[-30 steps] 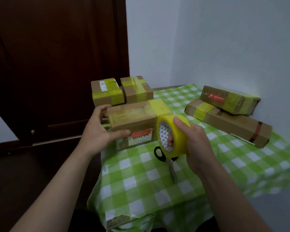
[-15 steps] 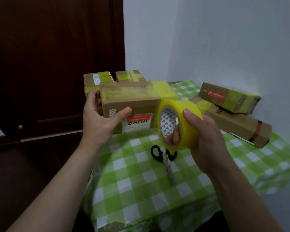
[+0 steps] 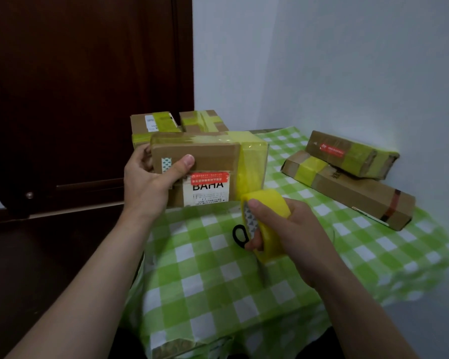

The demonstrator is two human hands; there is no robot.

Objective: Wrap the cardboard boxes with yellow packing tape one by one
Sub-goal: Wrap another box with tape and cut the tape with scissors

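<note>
Change since half a second ago: tape roll (image 3: 270, 203) is now sitting lower, having dropped from beside the box's right end to just under its lower right corner, with yellow strip (image 3: 252, 164) now running down that end.
Head view, left hand (image 3: 151, 182): is gripping the cardboard box (image 3: 205, 156) by its left end at the centre of the frame, thumb pressing on the front face, fingers curling behind.
Head view, right hand (image 3: 296, 237): is clutching the tape roll just right of centre, thumb lying over the outer rim, fingers hooking into the core.
Cardboard box: is being held up in front of the person, its white label reading "BAHA" and a red sticker facing the camera.
Yellow strip: is covering the box's top right part and right end, reaching down towards the roll.
Scissors (image 3: 240, 235): are lying on the cloth below the box, black handles showing beside the roll, blades largely hidden by the right hand.
Table (image 3: 205, 268): is filling the lower middle of the frame under a green-and-white checked cloth.
Back boxes: first taped box (image 3: 151, 125) and second taped box (image 3: 202, 121) are sitting side by side behind the held one, partly hidden.
Right of frame: long box (image 3: 360, 195) is lying near the wall (image 3: 322, 60), with a shorter taped box (image 3: 353, 154) resting on it.
Upper left: dark door (image 3: 75, 86) is filling the background.
</note>
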